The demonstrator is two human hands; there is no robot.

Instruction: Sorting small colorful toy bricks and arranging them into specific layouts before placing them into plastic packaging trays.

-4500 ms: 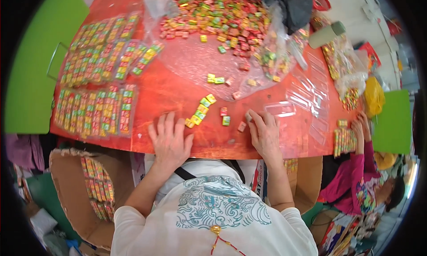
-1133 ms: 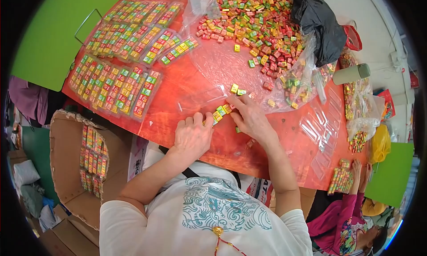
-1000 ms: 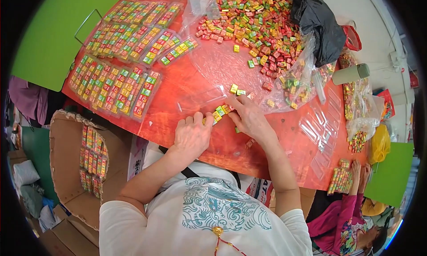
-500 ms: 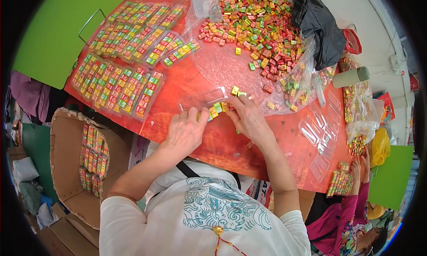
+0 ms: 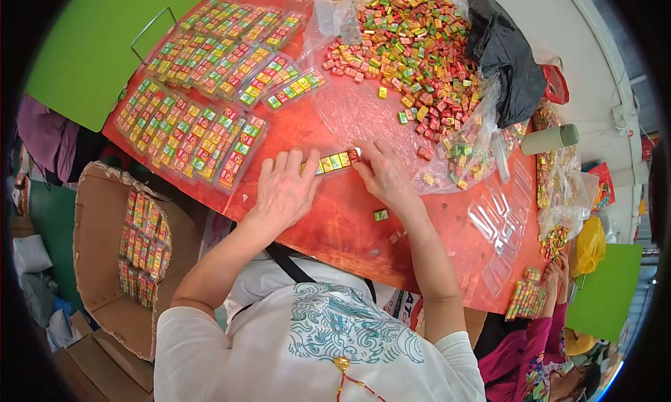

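Observation:
A straight row of small yellow and red wrapped blocks [image 5: 334, 163] lies between my two hands above the red table [image 5: 300, 227]. My left hand [image 5: 285, 187] is closed on the row's left end, its fingers bent over it. At the right end, the thumb and fingers of my right hand [image 5: 388, 180] pinch the red block there. Whether a clear tray sits under the row, I cannot tell. One loose green and yellow block [image 5: 380, 214] rests on the table below my right hand.
Filled clear packs [image 5: 189, 133] cover the table's left. A heap of loose blocks [image 5: 419, 45] lies on plastic at the back, beside a black bag [image 5: 507, 52]. Empty clear trays [image 5: 500, 217] lie at right, near another person's hands [image 5: 556, 280]. A cardboard box [image 5: 98, 262] stands at left.
The blocks between my hands now form one straight row, and the loose yellow ones beside my right fingers no longer show apart. My left hand has turned flatter over its end.

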